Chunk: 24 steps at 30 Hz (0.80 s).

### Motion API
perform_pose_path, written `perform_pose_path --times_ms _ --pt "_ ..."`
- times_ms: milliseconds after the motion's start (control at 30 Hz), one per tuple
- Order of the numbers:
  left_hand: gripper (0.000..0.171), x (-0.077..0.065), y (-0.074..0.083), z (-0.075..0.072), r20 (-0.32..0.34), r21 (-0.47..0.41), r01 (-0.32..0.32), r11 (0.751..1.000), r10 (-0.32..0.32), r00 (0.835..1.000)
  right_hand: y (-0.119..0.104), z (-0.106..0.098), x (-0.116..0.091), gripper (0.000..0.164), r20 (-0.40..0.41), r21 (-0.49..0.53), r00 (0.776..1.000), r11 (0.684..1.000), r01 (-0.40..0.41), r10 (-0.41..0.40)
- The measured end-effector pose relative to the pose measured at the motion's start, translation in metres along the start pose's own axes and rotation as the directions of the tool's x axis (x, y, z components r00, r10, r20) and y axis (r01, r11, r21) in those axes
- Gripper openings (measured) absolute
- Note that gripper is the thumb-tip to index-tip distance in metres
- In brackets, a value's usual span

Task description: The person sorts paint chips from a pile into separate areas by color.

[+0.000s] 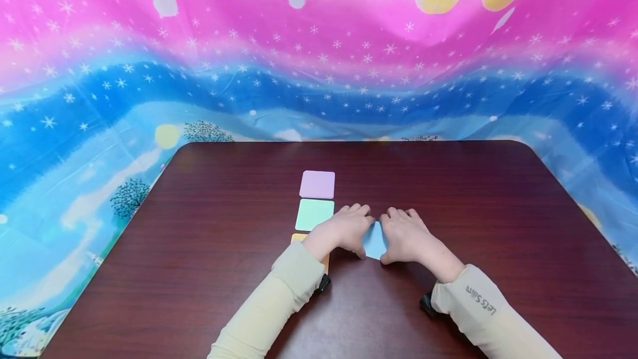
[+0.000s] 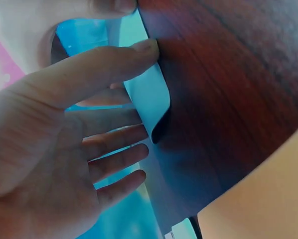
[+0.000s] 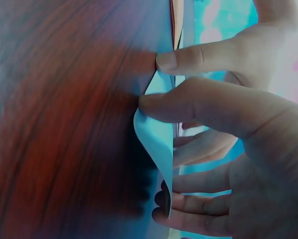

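Observation:
In the head view a thin light-blue paper card (image 1: 375, 241) lies between my two hands, partly covered by them. My left hand (image 1: 349, 228) holds its left side, with the thumb on the near edge and the fingers toward the far side. On the opposite side, my right hand (image 1: 407, 236) grips it between thumb and fingers. Both wrist views show the blue card (image 2: 148, 94) bowed, a bent corner rising off the table. The right thumb (image 3: 161, 107) sits on the card's near edge. Fingertips of the right hand reach behind the card.
Left of my hands, a lilac card (image 1: 317, 184), a mint-green card (image 1: 314, 215) and an orange card (image 1: 298, 237) form a column; my left arm partly hides the orange one. They lie on a dark wooden table (image 1: 199, 248). A colourful printed cloth (image 1: 319, 71) hangs behind it.

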<state>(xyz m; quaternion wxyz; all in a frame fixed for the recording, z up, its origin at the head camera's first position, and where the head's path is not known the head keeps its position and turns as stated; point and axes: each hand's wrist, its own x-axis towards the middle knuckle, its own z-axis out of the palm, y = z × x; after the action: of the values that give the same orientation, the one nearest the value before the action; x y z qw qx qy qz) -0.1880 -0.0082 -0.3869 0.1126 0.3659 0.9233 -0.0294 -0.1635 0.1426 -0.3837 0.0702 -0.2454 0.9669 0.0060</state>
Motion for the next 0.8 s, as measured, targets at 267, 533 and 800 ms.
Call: perform_pose_path --times_ms 267,533,800 --pt "0.062 0.000 0.002 0.000 -0.027 0.041 0.016 0.999 -0.015 1.000 -0.004 -0.001 -0.001 0.072 -0.001 -0.007 1.000 1.000 -0.008 0.008" --pt "0.065 -0.003 0.002 0.001 -0.035 0.029 0.024 0.999 -0.023 0.999 -0.007 -0.004 -0.002 0.073 -0.008 -0.016 1.000 1.000 -0.001 0.001" --pt "0.068 -0.008 -0.008 -0.002 -0.076 0.007 0.044 0.999 -0.044 0.996 -0.007 -0.009 0.002 0.075 -0.057 0.014 0.998 1.000 0.009 -0.008"
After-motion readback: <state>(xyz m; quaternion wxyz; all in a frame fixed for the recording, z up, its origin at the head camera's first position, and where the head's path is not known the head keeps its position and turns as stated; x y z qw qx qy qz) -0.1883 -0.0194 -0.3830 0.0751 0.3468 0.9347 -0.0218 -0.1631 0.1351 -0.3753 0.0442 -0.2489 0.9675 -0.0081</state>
